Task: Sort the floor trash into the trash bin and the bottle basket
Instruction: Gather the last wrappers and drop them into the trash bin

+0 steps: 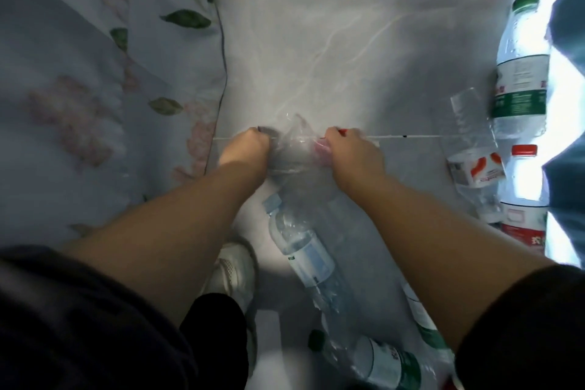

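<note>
- On the pale floor (364, 57), near the middle of the view, a crumpled piece of clear plastic (297, 149) was held between both hands; whether it was a crushed bottle or a bag could not be told through the blur
- The left hand (250, 149) was closed round the left side of the plastic, fingers curled in and knuckles up
- The right hand (351, 155) was clenched on the right side, with something reddish seen at the fingers, too blurred to be named
- The step in hand was judged to be the pick-up of this one piece; whether it had been raised off the floor could not be told
- Much of the sorting was judged to be left: a blue-label bottle (304, 250) lay just below the held plastic, a green-label bottle (389, 364) lay at the bottom edge, and on the right were seen a large green-cap bottle (519, 73), a red-cap bottle (524, 199) and a crushed bottle (474, 168) with a red and white label
- Neither the trash bin nor the bottle basket was in view
- A flowered bed sheet (95, 73) hung at the left and a white shoe (234, 269) was planted beside the blue-label bottle
- For the next move, the held piece would need to be told apart: to the basket if a bottle, to the bin if a wrapper
- A firm grip was judged needful, since thin crumpled plastic slips and springs back, and the bottle below would have to be cleared as the piece is lifted
</note>
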The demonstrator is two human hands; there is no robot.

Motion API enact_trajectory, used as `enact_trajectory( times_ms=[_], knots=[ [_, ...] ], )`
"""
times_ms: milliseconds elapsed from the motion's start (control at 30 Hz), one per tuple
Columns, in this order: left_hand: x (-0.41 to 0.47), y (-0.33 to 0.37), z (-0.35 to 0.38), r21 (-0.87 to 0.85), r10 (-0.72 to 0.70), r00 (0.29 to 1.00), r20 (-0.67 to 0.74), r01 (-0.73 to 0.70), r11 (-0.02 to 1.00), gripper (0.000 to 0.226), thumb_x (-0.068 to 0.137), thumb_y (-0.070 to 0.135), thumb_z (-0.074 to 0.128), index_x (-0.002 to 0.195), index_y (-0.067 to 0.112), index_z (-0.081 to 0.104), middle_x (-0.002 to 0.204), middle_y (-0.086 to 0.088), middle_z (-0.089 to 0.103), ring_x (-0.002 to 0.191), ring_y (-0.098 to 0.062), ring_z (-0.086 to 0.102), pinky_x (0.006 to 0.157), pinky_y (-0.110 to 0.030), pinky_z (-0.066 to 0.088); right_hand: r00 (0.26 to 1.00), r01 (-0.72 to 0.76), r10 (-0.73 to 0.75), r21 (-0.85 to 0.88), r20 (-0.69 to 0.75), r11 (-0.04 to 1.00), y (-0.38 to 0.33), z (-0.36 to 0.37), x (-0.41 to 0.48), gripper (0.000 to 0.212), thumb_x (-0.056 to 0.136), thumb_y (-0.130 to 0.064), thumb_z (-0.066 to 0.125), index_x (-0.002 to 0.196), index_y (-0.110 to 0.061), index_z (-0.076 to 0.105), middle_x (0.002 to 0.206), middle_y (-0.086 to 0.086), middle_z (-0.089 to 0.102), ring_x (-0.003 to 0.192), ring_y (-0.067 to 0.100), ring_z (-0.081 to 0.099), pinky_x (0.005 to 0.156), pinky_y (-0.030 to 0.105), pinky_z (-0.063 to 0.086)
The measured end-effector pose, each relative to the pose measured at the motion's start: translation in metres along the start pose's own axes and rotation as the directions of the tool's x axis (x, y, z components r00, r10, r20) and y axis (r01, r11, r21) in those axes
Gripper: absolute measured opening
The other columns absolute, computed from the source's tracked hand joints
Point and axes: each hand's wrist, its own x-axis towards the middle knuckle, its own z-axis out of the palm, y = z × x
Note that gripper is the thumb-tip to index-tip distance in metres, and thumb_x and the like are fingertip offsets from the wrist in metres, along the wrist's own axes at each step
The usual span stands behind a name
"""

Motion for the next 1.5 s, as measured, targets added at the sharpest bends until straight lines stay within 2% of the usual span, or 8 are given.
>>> enact_trajectory(
  times_ms=[367,567,767,900,1100,1200,1433,1500],
  knots=[
    [-0.145,0.0,-0.093,-0.061,-0.067,0.997,0.029,0.069,0.996,0.025,0.087,-0.004,0.049,0.109,0.002,0.059,0.111,-0.021,0.06,0.101,-0.041,0.059,0.08,-0.041,0.047,0.997,-0.075,0.072,0.104,0.029,0.992,0.029,-0.106,-0.145,0.038,0.084,-0.003,0.06,0.117,-0.017,0.047,0.113,0.013,0.056,0.097,0.036,0.061,0.075,0.04,0.047],
    [-0.249,0.041,-0.202,-0.29,-0.064,0.997,0.036,0.072,0.954,0.027,0.082,-0.001,0.049,0.106,0.003,0.061,0.11,-0.019,0.059,0.101,-0.04,0.058,0.083,-0.037,0.047,0.985,-0.138,0.162,0.275,-0.067,0.951,0.037,-0.213,-0.278,0.029,0.088,-0.007,0.059,0.111,-0.019,0.046,0.107,0.007,0.056,0.075,0.026,0.054,0.06,0.033,0.042],
    [-0.386,0.106,-0.306,-0.47,0.063,0.99,-0.125,-0.115,0.875,0.005,0.082,0.008,0.057,0.079,0.005,0.054,0.094,-0.021,0.061,0.09,-0.039,0.058,0.074,-0.035,0.045,0.966,-0.149,0.217,0.386,-0.139,0.91,0.041,-0.316,-0.444,0.036,0.082,-0.005,0.058,0.115,-0.018,0.051,0.113,0.007,0.055,0.09,0.034,0.058,0.063,0.033,0.04],
    [-0.495,0.148,-0.35,-0.508,0.17,0.963,-0.209,-0.255,0.823,0.018,0.079,0.005,0.058,0.067,0.008,0.044,0.082,-0.021,0.055,0.078,-0.04,0.054,0.069,-0.037,0.041,0.928,-0.206,0.329,0.494,-0.175,0.845,0.048,-0.361,-0.573,0.044,0.08,-0.002,0.053,0.12,-0.021,0.053,0.118,0.006,0.055,0.092,0.034,0.058,0.064,0.032,0.04],
    [-0.603,0.186,-0.409,-0.444,0.377,0.896,-0.234,-0.443,0.779,0.007,0.077,0.004,0.057,0.075,-0.001,0.053,0.086,-0.022,0.059,0.081,-0.039,0.055,0.071,-0.038,0.043,0.773,-0.313,0.601,0.701,-0.203,0.64,0.027,-0.404,-0.71,0.036,0.076,0.0,0.052,0.108,-0.018,0.054,0.109,0.004,0.056,0.089,0.028,0.056,0.067,0.033,0.043],
    [-0.636,0.195,-0.437,-0.381,0.494,0.836,-0.241,-0.549,0.744,0.004,0.078,0.006,0.058,0.074,0.004,0.056,0.083,-0.015,0.06,0.075,-0.035,0.059,0.068,-0.037,0.051,0.631,-0.315,0.742,0.8,-0.226,0.511,0.009,-0.422,-0.744,0.035,0.073,0.002,0.05,0.101,-0.019,0.052,0.104,0.003,0.056,0.085,0.025,0.053,0.066,0.033,0.041],
    [-0.679,0.2,-0.471,-0.106,0.759,0.622,-0.191,-0.782,0.614,0.037,0.077,0.01,0.064,0.059,0.021,0.034,0.059,0.005,0.041,0.052,-0.011,0.041,0.048,-0.026,0.031,0.307,-0.202,0.934,0.946,-0.185,0.254,-0.03,-0.425,-0.8,0.038,0.073,0.002,0.052,0.107,-0.016,0.054,0.1,0.001,0.061,0.084,0.021,0.054,0.069,0.03,0.043],
    [-0.688,0.206,-0.477,-0.086,0.797,0.583,-0.158,-0.812,0.577,0.038,0.075,0.007,0.064,0.058,0.02,0.032,0.058,0.0,0.045,0.053,-0.017,0.046,0.051,-0.03,0.036,0.251,-0.185,0.957,0.963,-0.144,0.194,-0.035,-0.418,-0.816,0.039,0.074,0.002,0.052,0.109,-0.017,0.054,0.101,0.001,0.061,0.085,0.021,0.055,0.07,0.03,0.044]
  ],
)
